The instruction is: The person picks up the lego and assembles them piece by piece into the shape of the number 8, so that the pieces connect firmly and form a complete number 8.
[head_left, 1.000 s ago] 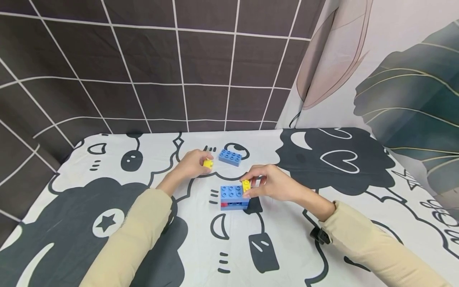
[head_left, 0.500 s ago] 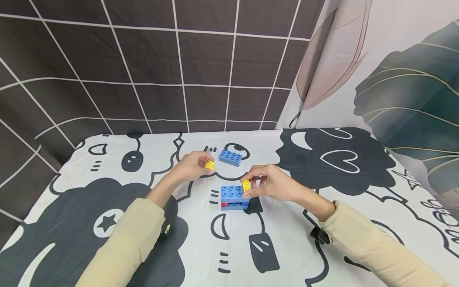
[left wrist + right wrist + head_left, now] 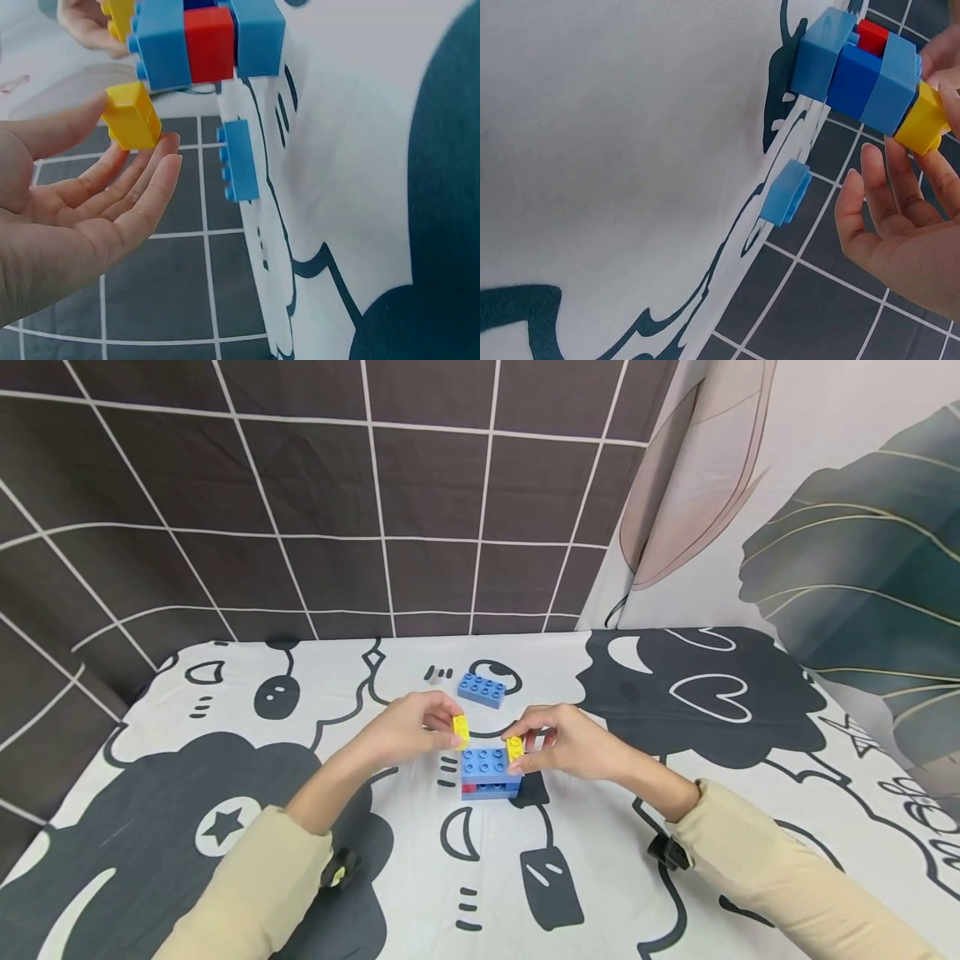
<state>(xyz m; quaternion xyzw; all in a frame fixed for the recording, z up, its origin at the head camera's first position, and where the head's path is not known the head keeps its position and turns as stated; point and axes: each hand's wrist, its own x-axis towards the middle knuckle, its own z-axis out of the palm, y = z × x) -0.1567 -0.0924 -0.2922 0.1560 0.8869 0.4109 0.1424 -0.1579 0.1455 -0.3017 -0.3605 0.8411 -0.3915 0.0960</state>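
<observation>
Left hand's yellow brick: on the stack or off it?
Off: in the left wrist view, the left hand holds the yellow brick clear of the stack, with background visible between them.

Head cam: from above, facing forward and down, farthest, widest. Wrist cams: close, rolled sideways; left hand (image 3: 79,225) at frame left, right hand (image 3: 907,232) at lower right. Both share brick stack (image 3: 210,46): top centre, upper right.

red brick (image 3: 468,788) mostly hidden in head view, sleeves (image 3: 247,893) cut off at bottom
</observation>
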